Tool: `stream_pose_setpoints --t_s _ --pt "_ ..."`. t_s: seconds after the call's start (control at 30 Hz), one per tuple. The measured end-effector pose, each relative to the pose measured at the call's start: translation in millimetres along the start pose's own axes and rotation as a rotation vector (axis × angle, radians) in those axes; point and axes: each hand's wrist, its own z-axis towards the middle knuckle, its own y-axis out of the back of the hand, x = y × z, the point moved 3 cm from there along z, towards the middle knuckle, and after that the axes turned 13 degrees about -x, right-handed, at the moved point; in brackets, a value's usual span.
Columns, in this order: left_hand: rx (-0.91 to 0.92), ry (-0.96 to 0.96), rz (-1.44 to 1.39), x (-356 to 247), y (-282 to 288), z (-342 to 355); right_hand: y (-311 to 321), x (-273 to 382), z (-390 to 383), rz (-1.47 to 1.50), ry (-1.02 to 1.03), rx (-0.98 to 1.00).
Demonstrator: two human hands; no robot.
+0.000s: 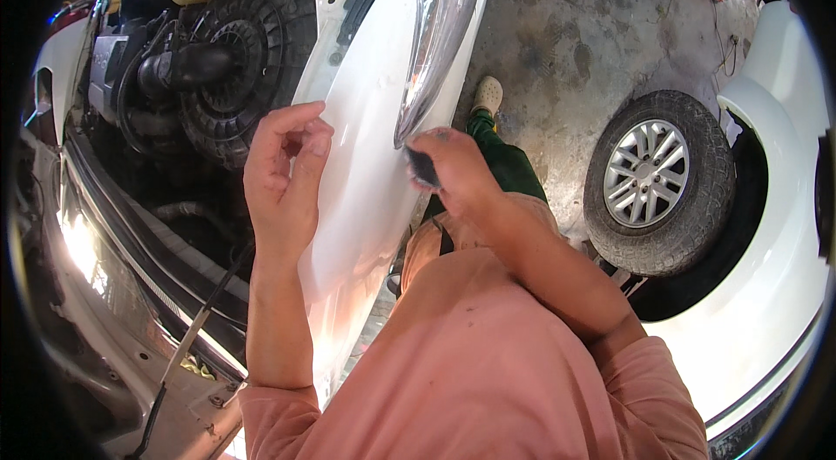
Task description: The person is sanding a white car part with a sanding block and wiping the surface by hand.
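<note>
Dark pad [423,167] is pinched in your right hand [455,167], beside the headlight [442,42] tip; your left hand [286,155] (empty, it seems) has fingers loosely curled near the white fender [370,125]. Probably you work this edge; next move calls for light, steady control.

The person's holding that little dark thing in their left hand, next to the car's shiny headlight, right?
Not quite the hand: the head view shows the little dark thing in the right hand. It is indeed next to the shiny headlight.
</note>
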Motion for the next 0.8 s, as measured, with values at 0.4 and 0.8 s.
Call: stream_pose_setpoints --t_s 0.4,0.8 --pt "-0.001 -0.011 0.006 0 0 -1 -4 -1 -6 0.003 -0.073 -0.112" --pt "-0.004 -0.016 -0.002 0 -1 -1 0 2 3 0.009 0.041 -0.112"
